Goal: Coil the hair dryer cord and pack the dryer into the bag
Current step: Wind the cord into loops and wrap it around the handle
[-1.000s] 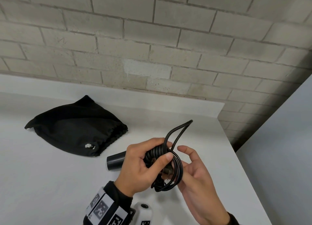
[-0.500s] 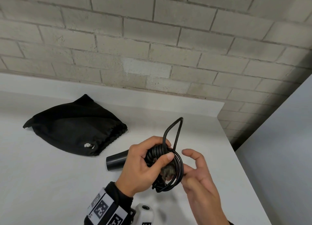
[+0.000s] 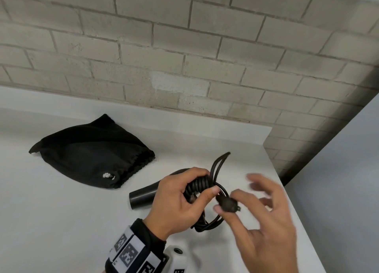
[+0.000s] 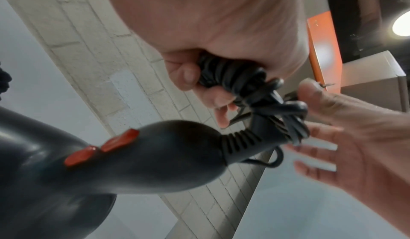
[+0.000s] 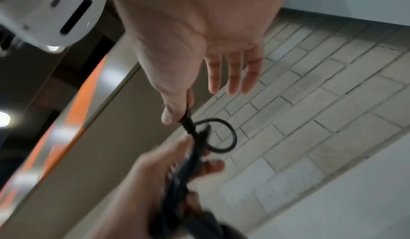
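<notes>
- the left hand [image 3: 176, 203] is gripping the coiled cord [image 3: 200, 187] with fingers and thumb curled tight around the wound turns, holding the bundle up off the white table [image 3: 61, 221].
- the right hand [image 3: 260, 217] is pinching the plug [image 3: 227, 204] between thumb and forefinger while its other fingers are spreading loose and blurred; it is holding nothing else.
- the hair dryer [image 4: 124, 156] is hanging below the left hand by its ribbed strain relief, and its barrel [image 3: 142, 196] is showing just left of that hand, low over the table; whether it is touching the surface is hard to tell.
- the bag [image 3: 92, 151] is lying flat well to the left, its gathered mouth facing the dryer and looking nearly closed.
- a slack double loop [image 3: 220, 162] is sticking up out of the bundle. if the plug is being tucked or pulled carelessly, that loop is likely to slip and let the wraps unwind.
- the plug is being held by a light two-finger pinch, so a tug against the stiff cord is risking it springing free and the tail flicking loose.
- the dryer's weight is probably dragging on the cord near the strain relief; loosening the left grip to adjust could be dropping the dryer onto the table or kinking the cord there.
- with both hands busy, nobody is opening the bag, so pushing the dryer in one-handed is risking snagging the loose loop on the drawstring mouth.
</notes>
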The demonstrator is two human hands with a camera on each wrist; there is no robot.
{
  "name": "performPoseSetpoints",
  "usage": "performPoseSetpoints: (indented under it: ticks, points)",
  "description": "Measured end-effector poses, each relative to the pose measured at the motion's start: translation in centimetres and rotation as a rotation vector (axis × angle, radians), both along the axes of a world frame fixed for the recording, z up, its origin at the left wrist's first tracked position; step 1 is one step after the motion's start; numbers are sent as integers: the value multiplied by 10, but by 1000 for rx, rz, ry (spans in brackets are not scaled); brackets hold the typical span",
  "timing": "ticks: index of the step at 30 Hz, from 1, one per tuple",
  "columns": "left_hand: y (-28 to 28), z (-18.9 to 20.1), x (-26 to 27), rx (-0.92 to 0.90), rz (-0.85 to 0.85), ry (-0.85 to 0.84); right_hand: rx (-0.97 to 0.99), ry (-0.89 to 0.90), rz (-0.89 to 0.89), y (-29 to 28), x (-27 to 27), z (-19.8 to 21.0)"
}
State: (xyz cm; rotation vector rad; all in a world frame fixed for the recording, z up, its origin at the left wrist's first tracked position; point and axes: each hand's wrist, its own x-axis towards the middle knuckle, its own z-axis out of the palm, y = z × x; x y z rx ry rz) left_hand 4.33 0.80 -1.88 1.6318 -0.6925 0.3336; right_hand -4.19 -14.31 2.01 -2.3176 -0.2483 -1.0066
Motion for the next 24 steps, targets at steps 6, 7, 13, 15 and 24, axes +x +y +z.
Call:
performPoseSetpoints:
  ticks: [6,7,13,15,24]
  points:
    - [3,3,0,78,50,-23,554,112,331,-13,-6,53]
    - [5,4,0,86,47,-31,639,102,393,-16,-6,62]
    - [11,9,2,97,8,-72,596,69,500,-34,2,111]
    - [14,12,3,114,1,-106,618,60,514,-40,8,121]
    - [15,17,-1,206,-56,-200,844,289,522,-31,53,124]
